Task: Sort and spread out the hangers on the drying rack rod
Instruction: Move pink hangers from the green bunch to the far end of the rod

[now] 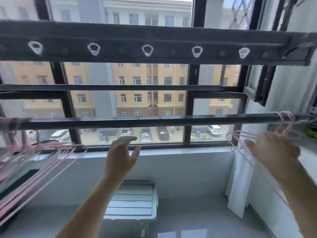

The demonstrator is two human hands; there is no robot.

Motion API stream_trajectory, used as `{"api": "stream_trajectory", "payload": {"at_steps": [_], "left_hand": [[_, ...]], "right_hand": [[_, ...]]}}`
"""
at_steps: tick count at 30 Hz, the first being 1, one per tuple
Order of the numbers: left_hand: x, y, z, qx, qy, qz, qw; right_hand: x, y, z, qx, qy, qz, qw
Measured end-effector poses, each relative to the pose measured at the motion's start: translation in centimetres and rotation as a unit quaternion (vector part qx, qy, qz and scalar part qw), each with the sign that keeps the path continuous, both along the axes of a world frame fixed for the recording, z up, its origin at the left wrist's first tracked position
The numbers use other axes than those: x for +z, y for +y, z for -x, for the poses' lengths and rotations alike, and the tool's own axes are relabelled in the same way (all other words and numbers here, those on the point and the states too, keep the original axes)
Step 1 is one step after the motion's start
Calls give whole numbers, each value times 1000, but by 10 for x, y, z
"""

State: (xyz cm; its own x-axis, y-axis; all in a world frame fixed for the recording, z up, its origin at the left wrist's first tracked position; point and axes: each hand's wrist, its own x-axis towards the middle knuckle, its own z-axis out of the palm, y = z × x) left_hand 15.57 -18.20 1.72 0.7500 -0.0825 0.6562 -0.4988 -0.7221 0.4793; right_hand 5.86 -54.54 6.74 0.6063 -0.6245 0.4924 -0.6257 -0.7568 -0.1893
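Head view, looking up at a window. Right hand (272,150), at right of frame, is seen from the back, pressed in among a bunch of pink hangers (286,117). Its fingertips are hidden behind the wires, so I cannot tell whether it grips a hanger or only touches one. This bunch hooks close together over the far right end of the drying rack rod (154,120). The hanger shoulders slope toward frame centre and down past the wrist.

Left hand (122,152), centre frame, is just below the rod and not touching it. Fingers are spread and loosely bent, thumb apart, holding nothing.

A second bunch of pink hangers (51,162) hangs at the rod's far left end, packed tight and motion-blurred. The middle span of the rod between the bunches is bare.

Above is a wide dark beam (154,35) with a row of white rings (147,50). Through the glass are parked cars (163,133). A white curtain (240,182) is at lower right, a white slatted unit (132,201) at bottom centre.
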Motion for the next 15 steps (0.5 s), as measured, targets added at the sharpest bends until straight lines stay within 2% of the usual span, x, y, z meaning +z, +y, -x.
{"api": "stream_trajectory", "payload": {"at_steps": [2, 4, 6, 8, 10, 13, 15], "left_hand": [[1, 40, -3, 104, -51, -47, 992], [5, 82, 0, 210, -80, -104, 969], [14, 119, 9, 306, -52, -133, 941], [20, 149, 20, 374, -20, -135, 917], [22, 171, 31, 400, 7, -136, 907], [15, 187, 37, 379, 48, -186, 905], [14, 190, 39, 367, 52, -198, 907]], "right_hand": [[-22, 3, -29, 43, 12, -12, 999], [-60, -7, -75, 117, 34, -1, 993], [-77, 27, -94, 188, 66, -14, 980], [-63, 91, -81, 214, 66, -36, 974], [-66, 126, -84, 241, 46, -27, 969], [-67, 165, -91, 284, 82, -6, 955], [-62, 189, -89, 310, 74, -3, 948]]}}
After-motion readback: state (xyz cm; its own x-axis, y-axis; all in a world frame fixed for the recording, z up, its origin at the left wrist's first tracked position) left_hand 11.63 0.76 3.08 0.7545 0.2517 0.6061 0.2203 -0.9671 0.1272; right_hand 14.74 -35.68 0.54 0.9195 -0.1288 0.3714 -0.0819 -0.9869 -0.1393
